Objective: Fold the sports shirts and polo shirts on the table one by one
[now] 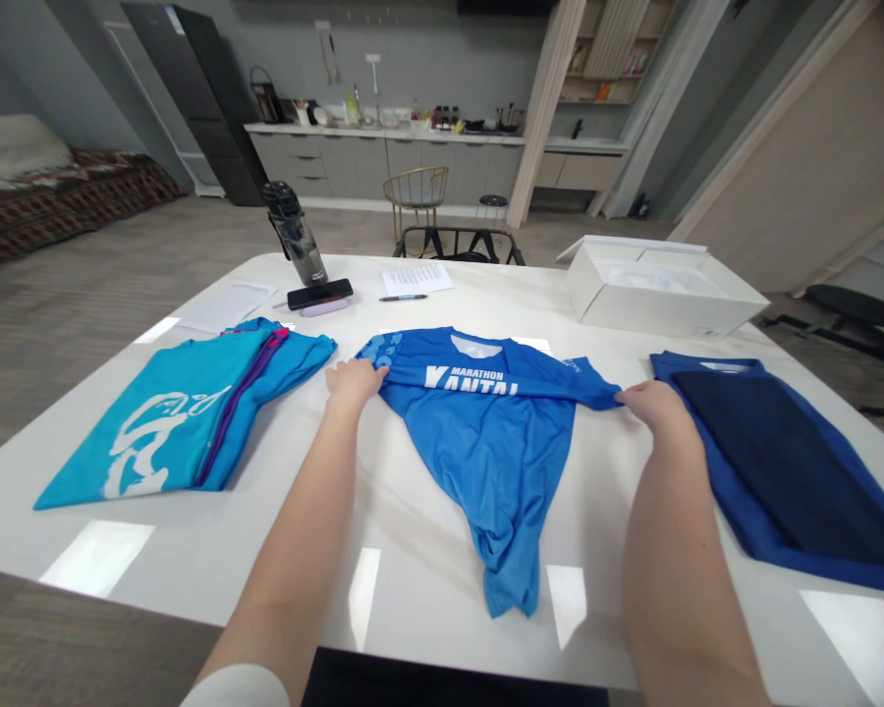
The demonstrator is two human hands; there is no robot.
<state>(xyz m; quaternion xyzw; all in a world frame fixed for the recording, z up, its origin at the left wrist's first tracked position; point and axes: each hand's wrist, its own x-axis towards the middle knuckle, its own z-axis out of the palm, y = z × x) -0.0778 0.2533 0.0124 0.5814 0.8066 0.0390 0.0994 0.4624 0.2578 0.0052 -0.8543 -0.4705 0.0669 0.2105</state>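
A blue T-shirt (478,432) with white lettering lies on the white table in front of me, its neck facing away and its lower part bunched to a narrow end. My left hand (355,381) grips the sleeve on the left, fingers closed on the cloth. At the opposite side, my right hand (652,403) pinches the end of the other sleeve. The cloth between my hands is pulled sideways, with a fold crossing the lettering. Left of it are folded turquoise shirts (169,403); on the right, a dark navy garment (788,462) rests on a blue one (733,501).
On the table (413,570) stand an open white box (655,304) at the back right and a bottle (299,241) at the back left. A phone (320,294), a pen (404,298) and paper sheets (431,277) lie nearby. Chairs (416,191) are beyond the far edge.
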